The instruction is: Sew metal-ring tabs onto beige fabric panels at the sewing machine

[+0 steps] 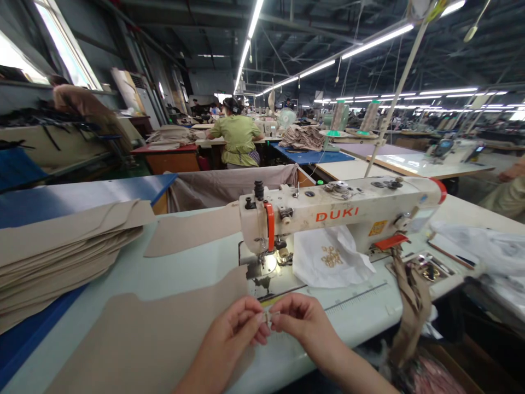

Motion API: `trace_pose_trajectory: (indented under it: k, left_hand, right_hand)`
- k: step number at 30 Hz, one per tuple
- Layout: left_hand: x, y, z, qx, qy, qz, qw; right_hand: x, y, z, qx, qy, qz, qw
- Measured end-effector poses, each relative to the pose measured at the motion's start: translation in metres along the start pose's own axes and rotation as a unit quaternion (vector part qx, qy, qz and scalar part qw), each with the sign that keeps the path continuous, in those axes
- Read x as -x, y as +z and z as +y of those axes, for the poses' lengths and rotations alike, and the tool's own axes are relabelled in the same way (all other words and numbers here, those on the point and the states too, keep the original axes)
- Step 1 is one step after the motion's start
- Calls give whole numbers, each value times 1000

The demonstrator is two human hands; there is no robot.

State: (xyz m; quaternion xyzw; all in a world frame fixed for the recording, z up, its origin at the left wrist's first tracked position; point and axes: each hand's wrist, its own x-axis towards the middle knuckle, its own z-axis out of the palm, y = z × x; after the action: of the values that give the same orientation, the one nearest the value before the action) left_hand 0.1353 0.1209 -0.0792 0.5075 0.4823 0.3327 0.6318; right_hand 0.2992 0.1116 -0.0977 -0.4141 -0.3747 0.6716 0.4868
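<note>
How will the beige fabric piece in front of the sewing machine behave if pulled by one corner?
The beige fabric piece lies thin and flat, so it is probably floppy and light, draping from a corner. The table looks smooth, so it should slide easily, perhaps bunching.

Left hand (234, 335), right hand (307, 323) meet low centre, both pinching.

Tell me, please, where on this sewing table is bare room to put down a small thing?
Bare: the pale tabletop between the fabric stack, the flat beige piece and the machine; also the strip before the white bag, right of the right hand. Crowded: under the needle and the table's right end.
</note>
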Motion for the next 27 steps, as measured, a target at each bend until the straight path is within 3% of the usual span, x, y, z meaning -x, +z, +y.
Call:
trace_pose_trajectory:
  k: [6, 13, 17, 22, 27]
  left_hand:
    - [-1, 2, -1, 70, -44, 12, 996]
    - [-4, 8, 4, 32, -46, -24, 998]
    - [-4, 5, 2, -44, -20, -25, 999]
    - [3, 5, 5, -185, 9, -3, 983]
    - [9, 6, 10, -235, 16, 18, 972]
  right_hand:
    - [0, 3, -5, -17, 28, 38, 999]
    - [-1, 0, 3, 18, 4, 9, 1000]
    - [10, 0, 2, 105, -52, 0, 993]
    - [23, 2, -2, 282, -139, 8, 949]
    - [24, -1, -1, 268, -153, -9, 951]
